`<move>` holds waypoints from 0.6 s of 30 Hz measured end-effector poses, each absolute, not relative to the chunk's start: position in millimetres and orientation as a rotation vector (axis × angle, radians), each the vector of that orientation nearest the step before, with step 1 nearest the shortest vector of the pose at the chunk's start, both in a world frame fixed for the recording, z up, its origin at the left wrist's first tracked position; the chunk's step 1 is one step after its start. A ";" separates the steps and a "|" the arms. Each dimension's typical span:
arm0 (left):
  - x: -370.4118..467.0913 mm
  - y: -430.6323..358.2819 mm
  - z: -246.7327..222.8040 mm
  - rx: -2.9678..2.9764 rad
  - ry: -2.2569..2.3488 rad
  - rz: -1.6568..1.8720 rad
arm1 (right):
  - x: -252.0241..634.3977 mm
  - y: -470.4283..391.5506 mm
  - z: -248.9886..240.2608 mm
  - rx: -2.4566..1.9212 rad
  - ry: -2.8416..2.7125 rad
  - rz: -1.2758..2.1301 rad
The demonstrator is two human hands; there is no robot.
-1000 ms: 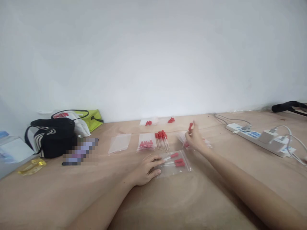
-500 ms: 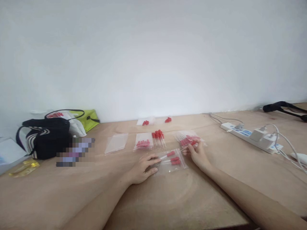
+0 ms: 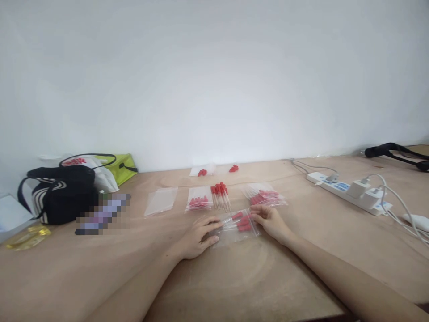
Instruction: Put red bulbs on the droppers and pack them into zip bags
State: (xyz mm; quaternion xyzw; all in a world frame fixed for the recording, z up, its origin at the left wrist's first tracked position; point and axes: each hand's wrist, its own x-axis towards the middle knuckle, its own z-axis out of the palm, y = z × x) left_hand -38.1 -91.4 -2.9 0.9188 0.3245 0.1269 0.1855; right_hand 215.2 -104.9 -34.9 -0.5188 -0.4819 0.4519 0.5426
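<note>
In front of me a clear zip bag [image 3: 231, 239] lies flat on the table, with several red-bulbed droppers [image 3: 243, 227] inside. My left hand [image 3: 201, 236] grips the bag's left end between thumb and fingers. At its right-hand mouth, my right hand [image 3: 268, 222] pinches the red end of a dropper whose stem points left into the bag. Just beyond the bag is a pile of loose droppers [image 3: 220, 193], red ends away from me. Filled bags [image 3: 266, 195] lie beyond my right hand, and another bag with red bulbs [image 3: 199, 199] is left of the pile.
Flat clear bags [image 3: 161, 201] lie left of centre. Two small groups of red pieces [image 3: 202, 172] rest on bags near the wall. A power strip [image 3: 346, 190] with chargers and cables stands right; a black bag [image 3: 63, 194] and a yellow-green bag [image 3: 124, 170] stand left.
My right hand has moved left to the bag's mouth, bringing the dropper from outside into it. My left hand stays on the bag. The view has shifted slightly.
</note>
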 end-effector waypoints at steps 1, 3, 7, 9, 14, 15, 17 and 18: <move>-38.1 -91.4 -3.1 2.591 0.911 0.359 | 215.1 -104.6 -35.1 -1.220 -1.164 1.100; -38.2 -91.3 -3.6 2.596 0.908 0.364 | 215.0 -105.1 -35.0 -1.194 -1.227 1.164; -38.3 -90.6 -4.2 2.592 0.914 0.372 | 218.3 -106.2 -34.3 -1.142 -1.369 1.245; -38.1 -90.6 -3.8 2.588 0.920 0.359 | 222.4 -104.5 -32.7 -1.194 -1.430 1.179; -37.3 -92.4 -0.8 2.584 0.927 0.318 | 226.0 -86.5 -20.3 -1.412 -1.643 0.663; -37.2 -92.7 -0.4 2.584 0.925 0.319 | 222.8 -80.4 -17.1 -1.436 -1.673 0.607; -37.5 -92.9 -0.3 2.583 0.927 0.329 | 211.6 -66.1 -11.4 -1.513 -1.706 0.561; -37.7 -92.8 -0.7 2.582 0.929 0.333 | 204.2 -58.2 -9.2 -1.564 -1.713 0.545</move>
